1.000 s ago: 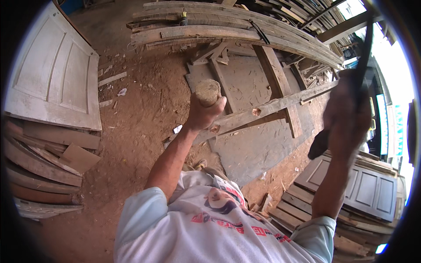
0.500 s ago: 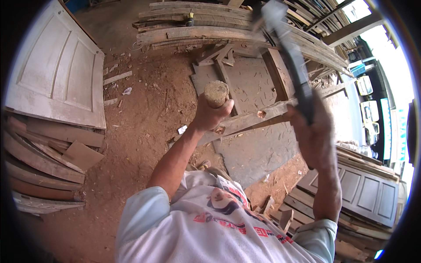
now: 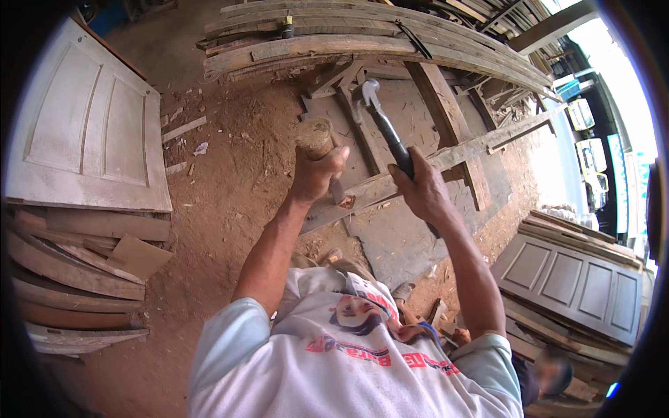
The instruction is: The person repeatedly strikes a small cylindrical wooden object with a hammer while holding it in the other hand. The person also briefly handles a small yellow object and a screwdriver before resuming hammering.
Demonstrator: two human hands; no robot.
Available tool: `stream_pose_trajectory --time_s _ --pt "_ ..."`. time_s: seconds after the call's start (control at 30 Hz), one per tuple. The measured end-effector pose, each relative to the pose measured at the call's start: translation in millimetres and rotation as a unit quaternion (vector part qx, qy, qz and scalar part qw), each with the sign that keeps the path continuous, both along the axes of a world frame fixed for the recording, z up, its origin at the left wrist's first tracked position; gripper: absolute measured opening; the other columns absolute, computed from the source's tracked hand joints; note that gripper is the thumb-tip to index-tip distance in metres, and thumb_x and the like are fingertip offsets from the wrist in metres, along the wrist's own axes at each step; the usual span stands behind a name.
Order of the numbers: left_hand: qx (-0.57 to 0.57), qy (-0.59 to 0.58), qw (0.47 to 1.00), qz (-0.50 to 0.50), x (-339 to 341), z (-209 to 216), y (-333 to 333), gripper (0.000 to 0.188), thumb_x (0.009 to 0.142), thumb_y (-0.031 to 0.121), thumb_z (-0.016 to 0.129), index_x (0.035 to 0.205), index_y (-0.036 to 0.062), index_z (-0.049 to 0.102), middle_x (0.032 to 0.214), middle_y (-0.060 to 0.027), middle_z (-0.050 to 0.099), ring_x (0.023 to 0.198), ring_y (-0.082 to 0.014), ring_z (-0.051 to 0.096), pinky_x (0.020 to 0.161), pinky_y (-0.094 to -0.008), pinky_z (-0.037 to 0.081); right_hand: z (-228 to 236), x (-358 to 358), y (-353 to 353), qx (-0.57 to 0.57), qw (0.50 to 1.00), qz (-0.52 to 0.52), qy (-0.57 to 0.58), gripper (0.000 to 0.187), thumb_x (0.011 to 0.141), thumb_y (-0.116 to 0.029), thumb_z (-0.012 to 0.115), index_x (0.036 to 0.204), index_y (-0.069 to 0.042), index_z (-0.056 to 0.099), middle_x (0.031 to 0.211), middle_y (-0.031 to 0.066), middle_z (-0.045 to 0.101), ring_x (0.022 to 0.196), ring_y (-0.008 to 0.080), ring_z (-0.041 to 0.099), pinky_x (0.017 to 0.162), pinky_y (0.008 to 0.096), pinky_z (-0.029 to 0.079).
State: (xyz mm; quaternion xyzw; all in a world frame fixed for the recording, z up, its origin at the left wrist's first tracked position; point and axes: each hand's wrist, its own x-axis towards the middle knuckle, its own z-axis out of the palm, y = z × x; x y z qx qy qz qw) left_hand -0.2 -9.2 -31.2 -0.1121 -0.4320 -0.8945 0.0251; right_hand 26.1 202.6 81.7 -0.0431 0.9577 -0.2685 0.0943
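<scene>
two hands up, both busy. left hand (image 3: 317, 174) closed around one round wooden handle (image 3: 313, 137), held upright, flat end toward the camera, above the long plank (image 3: 453, 155) that runs diagonally across the dirt; the steel end of that tool shows just under the fist, near the plank. right hand (image 3: 421, 191) clenched on the black grip of one hammer (image 3: 382, 122), metal head pointing up and away, just right of the wooden handle, not touching it. one broken door frame (image 3: 390, 111) lies flat under both tools. one pale panelled door (image 3: 90, 132) on a stack of boards at left, one grey panelled door (image 3: 571, 279) at right, one pile of long planks (image 3: 362, 35) across the top.
</scene>
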Motion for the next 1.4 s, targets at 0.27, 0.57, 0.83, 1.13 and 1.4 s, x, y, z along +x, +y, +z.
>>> stream_pose_trajectory --time_s 0.27,0.57,0.83,1.13,1.4 --pt "0.076 -0.022 0.996 -0.04 2 4 -5 0.015 0.088 0.011 0.068 0.09 0.011 0.054 0.061 0.0017 0.048 0.049 -0.007 0.043 0.047 -0.0262 0.037 -137 -27 31 -0.038 0.988 -0.038 0.143 0.037 0.099 -0.035 0.063 0.106 -0.001 0.053 0.079 0.0264 0.063 0.082 0.0458 0.065 0.073 0.053 0.047" --pt "0.106 -0.064 0.991 -0.057 -15 -7 -19 0.021 0.09 0.021 0.068 0.087 0.0177 0.048 0.065 0.0059 0.041 0.053 -0.0055 0.037 0.052 -0.0235 0.032 -132 -29 31 -0.072 0.992 -0.048 0.096 0.037 0.098 -0.034 0.061 0.1 0.001 0.049 0.077 0.0282 0.062 0.08 0.0476 0.065 0.073 0.053 0.048" --pt "0.126 -0.077 0.988 -0.049 -30 -30 -31 0.018 0.092 0.025 0.066 0.089 0.0185 0.05 0.069 0.0055 0.044 0.054 -0.0067 0.039 0.055 -0.0232 0.035 -137 -30 33 -0.075 0.992 -0.071 0.077 0.043 0.099 -0.04 0.064 0.108 0.001 0.055 0.084 0.0217 0.069 0.087 0.0387 0.069 0.078 0.0472 0.05" --pt "0.043 -0.165 0.967 0.188 -12 1 -6 0.033 0.094 0.043 0.072 0.098 0.0164 0.052 0.077 0.0008 0.05 0.061 -0.0103 0.048 0.055 -0.0254 0.039 -134 -23 31 -0.078 0.989 -0.077 0.099 0.042 0.097 -0.039 0.063 0.105 0.001 0.054 0.083 0.0266 0.064 0.084 0.0444 0.065 0.076 0.0508 0.048" --pt "0.092 -0.173 0.965 0.176 -27 -19 -19 0.039 0.093 0.049 0.071 0.094 0.0167 0.049 0.073 0.0022 0.048 0.056 -0.0087 0.045 0.05 -0.0244 0.038 -135 -26 31 -0.089 0.988 -0.077 0.098 0.042 0.097 -0.039 0.063 0.107 0.001 0.054 0.084 0.0265 0.065 0.086 0.0453 0.065 0.077 0.0516 0.048"
